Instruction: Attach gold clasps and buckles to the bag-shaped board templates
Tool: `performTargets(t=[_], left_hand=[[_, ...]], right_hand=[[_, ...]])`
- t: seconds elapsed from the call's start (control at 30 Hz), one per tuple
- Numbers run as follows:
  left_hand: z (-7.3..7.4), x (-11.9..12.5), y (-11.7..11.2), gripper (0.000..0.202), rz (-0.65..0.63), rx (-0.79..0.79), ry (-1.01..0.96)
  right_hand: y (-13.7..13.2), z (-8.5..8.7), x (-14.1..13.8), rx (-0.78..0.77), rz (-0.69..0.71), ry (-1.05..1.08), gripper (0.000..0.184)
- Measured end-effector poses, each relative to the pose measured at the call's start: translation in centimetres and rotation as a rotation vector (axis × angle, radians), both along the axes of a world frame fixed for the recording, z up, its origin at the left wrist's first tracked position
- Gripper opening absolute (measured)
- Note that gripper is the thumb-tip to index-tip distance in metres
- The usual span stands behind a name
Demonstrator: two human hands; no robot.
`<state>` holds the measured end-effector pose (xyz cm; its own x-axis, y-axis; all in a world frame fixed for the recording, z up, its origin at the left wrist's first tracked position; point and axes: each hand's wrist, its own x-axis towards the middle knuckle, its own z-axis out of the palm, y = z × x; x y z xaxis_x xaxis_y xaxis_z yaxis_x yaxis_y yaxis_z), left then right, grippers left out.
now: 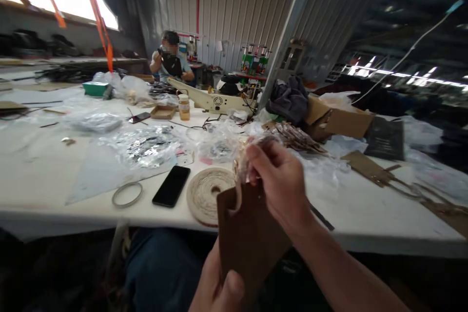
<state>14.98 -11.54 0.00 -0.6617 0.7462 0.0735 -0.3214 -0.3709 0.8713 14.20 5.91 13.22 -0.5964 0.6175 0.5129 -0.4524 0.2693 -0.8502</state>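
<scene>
Low in front of me, a flat brown pouch-like piece [252,229], perhaps leather, stands tilted above my lap. My left hand [217,285] is closed round its lower part, thumb on the near face. At the upper edge my right hand [283,180] pinches a crumpled bit of clear plastic [252,168] with gold-coloured metal, seemingly a chain [236,168], beside it. The fingertips partly hide how these join the pouch. Just behind it on the table lies a roll of pale tape or cord [206,195], partly covered by the pouch.
On the white table [87,214] are a black phone [171,186], a ring-shaped roll [127,195], plastic bags of shiny parts [146,146] and a jar [184,107]. Brown strapped pieces [380,170] and a cardboard box [343,119] are right. Another person [171,61] sits across.
</scene>
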Motion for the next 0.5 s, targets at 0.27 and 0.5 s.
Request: performTargets(t=[0.27,0.5], left_hand=[[-5.2,-8.7,-0.6,0.067,0.432,-0.336,0.045],[-6.6,-10.3,-0.6,0.063,0.447,-0.368,0.105]], right_hand=[[2.5,-12.5,-9.9,0.421,0.088,-0.541,0.061],[4.9,-16.0,-10.4,1.021,-0.044,-0.643,0.066]])
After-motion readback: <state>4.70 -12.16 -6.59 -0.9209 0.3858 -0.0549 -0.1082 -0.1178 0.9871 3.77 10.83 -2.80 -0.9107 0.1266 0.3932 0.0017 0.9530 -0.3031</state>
